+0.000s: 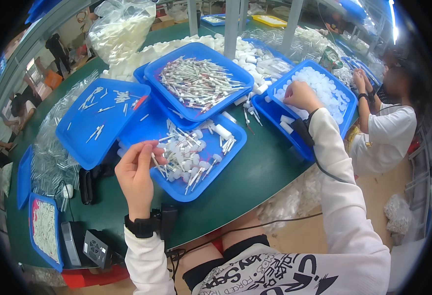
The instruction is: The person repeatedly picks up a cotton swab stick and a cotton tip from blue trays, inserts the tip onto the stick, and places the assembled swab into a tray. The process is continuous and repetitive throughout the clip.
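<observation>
My left hand is raised over the near edge of a blue tray, thumb and fingertips pinched on a thin white stick. In that tray lies a heap of similar sticks, many with a translucent white round cap on one end. My right hand reaches into another blue tray at the right, filled with loose white round caps. Its fingers are closed and point down at the caps; whatever they hold is hidden.
A stacked blue tray holds many thin white sticks; a flatter blue tray at left holds a few. Clear tubes and white cylinders pile up beyond. Metal posts rise behind. A co-worker sits at the right.
</observation>
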{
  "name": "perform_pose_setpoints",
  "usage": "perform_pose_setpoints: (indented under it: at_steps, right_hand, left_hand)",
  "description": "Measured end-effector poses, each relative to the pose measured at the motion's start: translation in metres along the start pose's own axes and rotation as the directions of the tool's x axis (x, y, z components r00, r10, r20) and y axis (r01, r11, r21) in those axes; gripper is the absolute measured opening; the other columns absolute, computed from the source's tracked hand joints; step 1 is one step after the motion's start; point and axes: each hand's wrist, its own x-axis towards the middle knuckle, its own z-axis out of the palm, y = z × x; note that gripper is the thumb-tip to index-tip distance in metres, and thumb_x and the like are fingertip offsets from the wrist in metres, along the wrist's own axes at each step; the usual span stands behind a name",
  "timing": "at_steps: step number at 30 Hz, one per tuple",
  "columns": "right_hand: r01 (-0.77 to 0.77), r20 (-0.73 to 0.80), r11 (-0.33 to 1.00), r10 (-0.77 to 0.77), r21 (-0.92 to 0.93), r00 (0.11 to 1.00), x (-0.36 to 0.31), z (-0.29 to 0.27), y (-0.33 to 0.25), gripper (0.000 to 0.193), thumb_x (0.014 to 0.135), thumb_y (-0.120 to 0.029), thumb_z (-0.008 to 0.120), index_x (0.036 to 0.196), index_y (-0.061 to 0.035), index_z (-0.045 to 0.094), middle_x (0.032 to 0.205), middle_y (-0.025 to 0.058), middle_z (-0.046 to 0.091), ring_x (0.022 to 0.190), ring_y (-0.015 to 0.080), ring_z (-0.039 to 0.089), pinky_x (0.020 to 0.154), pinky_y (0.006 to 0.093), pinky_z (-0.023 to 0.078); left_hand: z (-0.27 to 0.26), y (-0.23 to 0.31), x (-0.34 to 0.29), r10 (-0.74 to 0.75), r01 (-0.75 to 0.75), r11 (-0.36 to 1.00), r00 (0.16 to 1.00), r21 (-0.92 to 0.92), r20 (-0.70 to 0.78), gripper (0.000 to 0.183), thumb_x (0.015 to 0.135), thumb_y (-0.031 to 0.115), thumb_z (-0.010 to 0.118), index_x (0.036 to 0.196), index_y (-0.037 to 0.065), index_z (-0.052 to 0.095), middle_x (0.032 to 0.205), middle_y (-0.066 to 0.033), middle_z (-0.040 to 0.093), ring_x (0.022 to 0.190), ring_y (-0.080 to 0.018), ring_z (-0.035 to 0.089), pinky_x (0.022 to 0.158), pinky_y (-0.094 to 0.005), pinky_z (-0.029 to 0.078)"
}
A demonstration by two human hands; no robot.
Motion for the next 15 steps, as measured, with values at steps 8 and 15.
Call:
perform_pose_setpoints:
  at_steps: [8,15]
  right_hand:
    - [0.186,-0.082,0.981,-0.181,0.057,0.98,0.001,0.002,0.004,0.022,0.07,-0.018,0.069,0.089,-0.0077,0.068,0.084,0.0141,0.068,0.087,0.0325,0.065,0.073,0.041,0.052]
    - [0.328,-0.511,0.945,-0.276,0.011,0.814,-0.033,-0.057,-0.067,0.023,0.07,-0.016,0.071,0.084,-0.0021,0.059,0.077,0.0156,0.066,0.072,0.0321,0.066,0.065,0.0397,0.052]
  left_hand:
    - [0.0,0.006,-0.001,-0.011,0.006,0.996,0.999,0.091,0.049,0.022,0.1,0.012,0.05,0.102,-0.004,0.064,0.08,-0.0049,0.066,0.069,-0.0056,0.054,0.065,-0.0185,0.038]
    - [0.011,0.012,-0.006,0.067,-0.072,0.993,0.996,0.092,0.055,0.02,0.099,0.013,0.052,0.103,-0.002,0.065,0.082,-0.0073,0.07,0.059,-0.0009,0.039,0.055,-0.018,0.029]
